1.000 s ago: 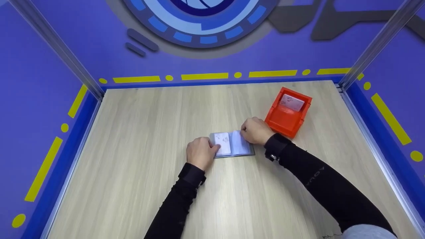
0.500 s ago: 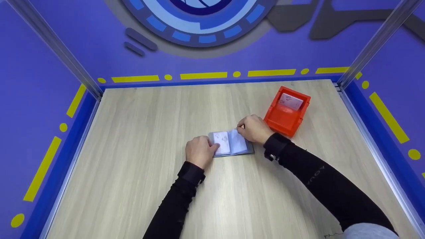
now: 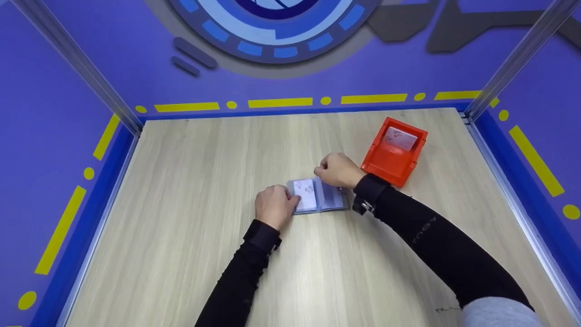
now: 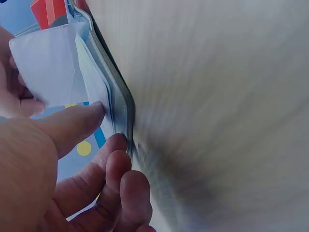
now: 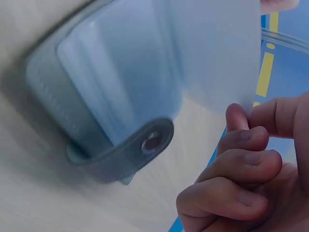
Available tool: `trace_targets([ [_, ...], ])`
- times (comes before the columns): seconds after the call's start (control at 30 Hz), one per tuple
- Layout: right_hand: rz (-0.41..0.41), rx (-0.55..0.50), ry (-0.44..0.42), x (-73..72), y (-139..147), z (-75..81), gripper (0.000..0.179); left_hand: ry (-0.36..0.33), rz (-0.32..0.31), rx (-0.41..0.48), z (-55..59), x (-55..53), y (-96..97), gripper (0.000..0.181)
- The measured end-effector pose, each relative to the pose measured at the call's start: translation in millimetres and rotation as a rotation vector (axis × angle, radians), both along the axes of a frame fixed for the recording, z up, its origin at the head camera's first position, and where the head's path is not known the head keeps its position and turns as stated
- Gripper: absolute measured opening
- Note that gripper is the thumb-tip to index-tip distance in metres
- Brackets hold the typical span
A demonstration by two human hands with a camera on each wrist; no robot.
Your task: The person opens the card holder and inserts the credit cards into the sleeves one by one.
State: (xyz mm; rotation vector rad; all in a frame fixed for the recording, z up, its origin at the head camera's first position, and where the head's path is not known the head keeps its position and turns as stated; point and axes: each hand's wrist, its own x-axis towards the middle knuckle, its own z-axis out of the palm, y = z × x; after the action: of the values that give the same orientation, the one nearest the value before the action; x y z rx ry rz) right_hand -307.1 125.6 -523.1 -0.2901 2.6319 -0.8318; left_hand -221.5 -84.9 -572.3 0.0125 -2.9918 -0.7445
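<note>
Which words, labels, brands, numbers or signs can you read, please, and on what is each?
"AQUA": faint, on the right black sleeve.
Marks in the open card holder: too small to read.
Marks on the pinkish card in the red bin: too small.
Dark squiggle, bottom right: unreadable.

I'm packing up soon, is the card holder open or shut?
Open: the card holder is spread wide, its strap unfastened, and the right hand holds one page up.

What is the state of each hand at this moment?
Left hand: closed, gripping the left side of the open card holder.
Right hand: closed, pinching a raised sleeve page.
</note>
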Motion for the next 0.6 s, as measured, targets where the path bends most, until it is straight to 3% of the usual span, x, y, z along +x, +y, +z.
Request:
trace_targets([
  [0.4, 0.051, -0.007, 0.011, -3.5, -26.9, -0.3, 0.043, 0.044, -0.027, 0.012, 0.8, -0.4, -5.1, 0.033],
  [0.6, 0.068, 0.015, 0.004, -5.0, -42.0, -4.4, 0.046, 0.058, -0.047, 0.013, 1.8, -0.6, -6.9, 0.041],
])
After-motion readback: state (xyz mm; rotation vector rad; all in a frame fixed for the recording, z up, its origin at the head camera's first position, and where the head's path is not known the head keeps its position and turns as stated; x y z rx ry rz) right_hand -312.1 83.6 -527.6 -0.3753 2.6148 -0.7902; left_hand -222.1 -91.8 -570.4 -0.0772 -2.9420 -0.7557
